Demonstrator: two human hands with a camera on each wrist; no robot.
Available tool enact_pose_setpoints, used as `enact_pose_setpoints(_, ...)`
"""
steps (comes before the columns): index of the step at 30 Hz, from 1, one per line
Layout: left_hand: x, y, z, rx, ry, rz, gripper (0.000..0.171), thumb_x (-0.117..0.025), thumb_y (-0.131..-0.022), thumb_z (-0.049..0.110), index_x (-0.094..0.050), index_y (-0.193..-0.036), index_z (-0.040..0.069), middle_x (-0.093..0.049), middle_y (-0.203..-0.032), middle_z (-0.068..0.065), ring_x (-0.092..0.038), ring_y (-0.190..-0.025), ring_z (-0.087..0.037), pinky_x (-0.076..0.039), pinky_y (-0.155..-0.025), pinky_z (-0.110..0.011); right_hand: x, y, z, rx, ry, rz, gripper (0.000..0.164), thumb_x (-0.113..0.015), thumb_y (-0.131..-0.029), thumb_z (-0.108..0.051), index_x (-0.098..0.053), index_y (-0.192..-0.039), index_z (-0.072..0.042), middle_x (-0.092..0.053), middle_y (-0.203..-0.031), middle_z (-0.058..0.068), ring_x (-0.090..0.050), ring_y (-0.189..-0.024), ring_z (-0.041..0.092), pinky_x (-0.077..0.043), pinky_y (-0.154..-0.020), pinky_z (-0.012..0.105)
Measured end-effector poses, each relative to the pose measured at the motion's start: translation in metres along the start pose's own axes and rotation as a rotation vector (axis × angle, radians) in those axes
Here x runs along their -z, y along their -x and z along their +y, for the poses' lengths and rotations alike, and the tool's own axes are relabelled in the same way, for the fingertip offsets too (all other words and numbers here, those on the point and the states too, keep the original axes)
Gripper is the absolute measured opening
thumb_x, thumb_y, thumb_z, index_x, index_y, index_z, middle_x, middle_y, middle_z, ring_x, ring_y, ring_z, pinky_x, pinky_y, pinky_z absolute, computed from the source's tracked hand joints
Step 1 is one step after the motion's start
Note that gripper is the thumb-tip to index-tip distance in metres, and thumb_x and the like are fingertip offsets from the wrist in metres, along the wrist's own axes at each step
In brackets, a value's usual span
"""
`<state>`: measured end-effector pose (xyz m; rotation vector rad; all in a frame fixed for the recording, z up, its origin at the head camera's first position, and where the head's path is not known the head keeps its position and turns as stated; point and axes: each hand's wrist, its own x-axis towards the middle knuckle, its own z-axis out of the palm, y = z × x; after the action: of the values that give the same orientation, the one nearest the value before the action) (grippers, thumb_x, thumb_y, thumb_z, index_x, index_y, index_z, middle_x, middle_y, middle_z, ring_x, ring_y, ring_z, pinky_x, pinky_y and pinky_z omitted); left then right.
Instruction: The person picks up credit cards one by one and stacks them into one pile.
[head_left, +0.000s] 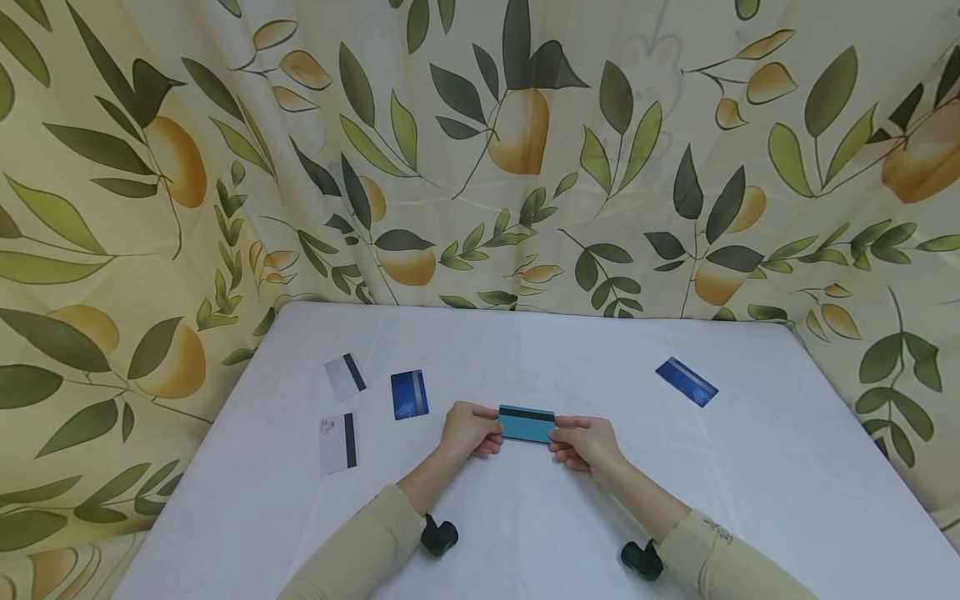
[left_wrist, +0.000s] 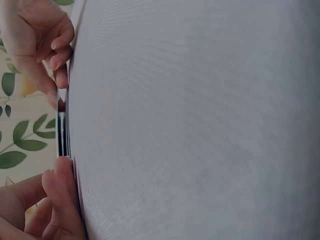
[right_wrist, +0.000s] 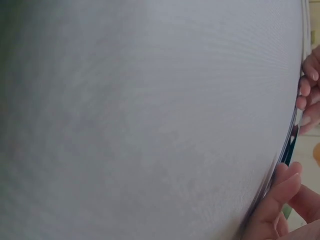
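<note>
A teal card with a black stripe (head_left: 527, 426) is held level, close over the white table, between both hands. My left hand (head_left: 467, 430) pinches its left end between thumb and fingers. At the opposite end, my right hand (head_left: 590, 442) does the same. From the side, in the left wrist view, the card's edge (left_wrist: 63, 132) shows as thin dark and light lines between the fingers. The right wrist view catches its dark edge (right_wrist: 288, 150) at the far right, just above the fingers of the right hand (right_wrist: 280, 205).
To the left on the white table (head_left: 480, 517) lie a pale card with a dark stripe (head_left: 341, 379), another pale striped card (head_left: 333, 446) and a blue card (head_left: 409, 396). A second blue card (head_left: 687, 382) lies tilted at the right. Patterned curtain (head_left: 480, 208) hangs behind the table.
</note>
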<state>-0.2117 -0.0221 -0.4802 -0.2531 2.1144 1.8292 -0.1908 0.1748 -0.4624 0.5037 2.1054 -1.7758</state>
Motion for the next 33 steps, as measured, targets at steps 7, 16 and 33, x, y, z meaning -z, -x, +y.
enact_pose_setpoints(7, 0.0013, 0.0012, 0.0023, 0.009, -0.011, -0.001, 0.02, -0.064, -0.079, 0.001, -0.067, -0.099, -0.003, -0.064, -0.059, -0.009, -0.057, -0.042, -0.008, -0.048, -0.038, -0.019, 0.0, -0.0004, -0.0017, 0.01, 0.036, 0.007, 0.039, -0.064, -0.084, -0.009, -0.055, -0.119, 0.006, -0.066, -0.065, 0.005, -0.058, -0.046, 0.008, -0.045, -0.042, 0.015)
enact_pose_setpoints(16, 0.0012, 0.0012, 0.0021, 0.017, -0.022, 0.0, 0.018, -0.066, -0.079, 0.001, -0.067, -0.096, -0.002, -0.064, -0.058, -0.008, -0.057, -0.042, -0.009, -0.049, -0.038, -0.02, 0.0006, -0.0025, 0.0001, 0.037, 0.054, 0.003, 0.038, -0.065, -0.083, -0.008, -0.057, -0.118, 0.006, -0.066, -0.064, 0.006, -0.057, -0.045, 0.008, -0.049, -0.044, 0.017)
enact_pose_setpoints(33, -0.0027, 0.0, -0.0011, -0.025, -0.071, 0.045, 0.014, -0.066, -0.078, 0.0, -0.068, -0.091, -0.001, -0.062, -0.053, -0.007, -0.055, -0.039, -0.008, -0.049, -0.037, -0.02, 0.0017, -0.0048, 0.0059, 0.084, 0.07, 0.005, 0.037, -0.064, -0.083, -0.005, -0.057, -0.118, 0.007, -0.064, -0.06, 0.005, -0.056, -0.043, 0.007, -0.049, -0.043, 0.017)
